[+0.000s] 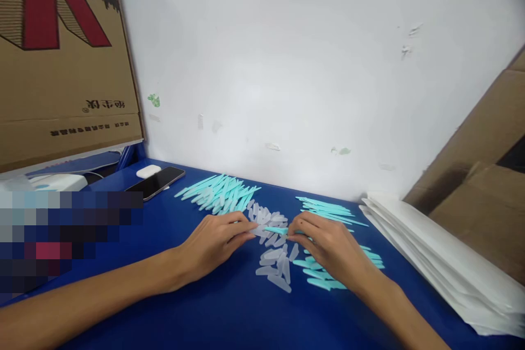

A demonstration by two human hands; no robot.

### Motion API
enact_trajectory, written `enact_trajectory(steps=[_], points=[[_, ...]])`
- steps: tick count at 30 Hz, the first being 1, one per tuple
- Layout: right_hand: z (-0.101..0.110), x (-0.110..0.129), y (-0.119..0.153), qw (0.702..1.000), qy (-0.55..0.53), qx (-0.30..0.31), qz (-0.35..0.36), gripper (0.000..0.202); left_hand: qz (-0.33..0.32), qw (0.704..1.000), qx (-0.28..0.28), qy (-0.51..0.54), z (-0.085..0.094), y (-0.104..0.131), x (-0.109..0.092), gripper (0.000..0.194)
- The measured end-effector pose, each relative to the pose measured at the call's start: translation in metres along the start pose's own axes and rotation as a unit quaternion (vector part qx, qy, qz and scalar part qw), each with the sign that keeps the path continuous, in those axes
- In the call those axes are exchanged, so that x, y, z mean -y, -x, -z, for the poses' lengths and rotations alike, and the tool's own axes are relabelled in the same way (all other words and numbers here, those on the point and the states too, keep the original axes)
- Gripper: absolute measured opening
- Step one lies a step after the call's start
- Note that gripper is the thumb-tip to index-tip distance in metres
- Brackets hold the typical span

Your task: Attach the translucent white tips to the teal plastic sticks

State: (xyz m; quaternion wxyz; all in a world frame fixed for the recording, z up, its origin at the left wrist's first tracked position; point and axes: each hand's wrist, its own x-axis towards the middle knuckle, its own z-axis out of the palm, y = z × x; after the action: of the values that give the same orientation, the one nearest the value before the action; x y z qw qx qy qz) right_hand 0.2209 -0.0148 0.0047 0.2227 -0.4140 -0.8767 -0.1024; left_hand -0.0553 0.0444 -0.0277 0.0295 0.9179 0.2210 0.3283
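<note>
Between thumb and fingers, my left hand (223,235) pinches a small translucent plastic cap (258,231). My right hand (322,235) grips a slim turquoise eyebrow razor (275,229), whose tip points left and meets the cap; how far it sits inside I cannot tell. Loose translucent caps (279,262) lie in a heap under and in front of both hands. Turquoise razors without visible caps lie behind my right hand in a pile (324,208), and another pile (320,274) is partly hidden under that hand. Beyond my left hand is a heap of razors (219,191), some with translucent ends.
On the blue table (197,306), a phone (158,183) and a white case (148,171) lie at the back left. White envelopes (435,251) are stacked at the right edge. Cardboard boxes stand left (69,76) and right (484,191), with a white wall (279,65) behind.
</note>
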Motion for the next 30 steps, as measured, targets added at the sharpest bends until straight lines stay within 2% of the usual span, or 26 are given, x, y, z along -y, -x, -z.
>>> enact_trajectory(steps=[6,10,15,20,30], points=[[0.001,0.009,-0.002,1.0,-0.023,0.0,0.013,0.013,-0.009,1.0,-0.012,0.007,-0.001,0.0,0.0,0.027],[-0.002,0.018,-0.004,0.997,-0.079,-0.007,0.013,0.011,-0.027,0.999,-0.002,0.033,-0.001,0.001,-0.002,0.028],[-0.004,0.027,-0.004,0.991,-0.128,-0.04,0.023,0.01,-0.063,0.998,-0.017,0.028,0.0,0.003,-0.004,0.033],[-0.005,0.029,-0.003,0.988,-0.131,-0.067,0.04,0.011,-0.089,0.996,-0.032,0.006,0.002,0.003,-0.005,0.035],[-0.009,0.032,-0.003,0.989,-0.129,-0.062,0.047,0.011,-0.113,0.993,-0.004,-0.041,0.009,0.002,-0.015,0.025]])
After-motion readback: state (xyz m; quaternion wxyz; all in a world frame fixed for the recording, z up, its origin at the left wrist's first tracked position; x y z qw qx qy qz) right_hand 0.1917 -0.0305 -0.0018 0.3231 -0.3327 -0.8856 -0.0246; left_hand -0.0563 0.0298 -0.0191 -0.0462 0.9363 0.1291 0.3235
